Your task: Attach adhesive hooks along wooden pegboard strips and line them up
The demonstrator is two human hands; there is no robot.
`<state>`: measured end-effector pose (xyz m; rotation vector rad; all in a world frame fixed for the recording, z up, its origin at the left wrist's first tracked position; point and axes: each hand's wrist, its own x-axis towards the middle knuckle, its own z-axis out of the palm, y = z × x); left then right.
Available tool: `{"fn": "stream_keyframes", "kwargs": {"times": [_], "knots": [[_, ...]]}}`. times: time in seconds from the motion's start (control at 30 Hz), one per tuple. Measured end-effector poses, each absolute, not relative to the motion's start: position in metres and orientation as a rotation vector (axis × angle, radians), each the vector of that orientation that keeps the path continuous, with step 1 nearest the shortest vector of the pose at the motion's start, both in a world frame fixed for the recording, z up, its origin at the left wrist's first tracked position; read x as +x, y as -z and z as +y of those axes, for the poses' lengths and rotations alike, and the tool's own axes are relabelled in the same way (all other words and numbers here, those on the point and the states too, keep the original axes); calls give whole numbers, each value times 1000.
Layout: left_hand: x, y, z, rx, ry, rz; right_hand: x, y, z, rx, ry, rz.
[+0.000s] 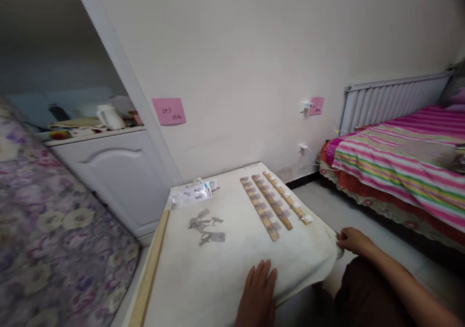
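Note:
My left hand (257, 290) lies flat at the front of the table, fingers stretched out on a cream cloth (189, 281). At the table's right edge, the fingers of my right hand (354, 241) are pinched on the cloth's corner, which is drawn out toward them. Beyond my left hand lie three wooden strips side by side: a left strip (263, 215) and a middle strip (281, 214) with greyish clear pieces along them, and a right strip (292, 202) with small white pieces. Several loose grey flat pieces (218, 237) are scattered left of the strips.
Clear plastic packets (191, 194) lie at the table's back left. A wooden bar (154, 264) runs along its left edge. A white cabinet (112, 181) and flowered fabric (65, 249) stand left. Right are a bed (399, 157), a radiator (395, 99) and wall plugs (305, 108).

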<state>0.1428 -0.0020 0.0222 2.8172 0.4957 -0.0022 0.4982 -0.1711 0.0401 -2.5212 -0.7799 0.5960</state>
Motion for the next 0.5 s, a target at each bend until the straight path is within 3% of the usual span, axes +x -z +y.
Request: {"fn": "stream_keyframes", "kwargs": {"times": [0.27,0.5], "knots": [[138,-17,-4,2787,-50,436,520,-22,-185,-2011,-1073,-502],[134,-15,-7,2769,-94,427,536,-11,-193,-1855,-1239,-557]]}}
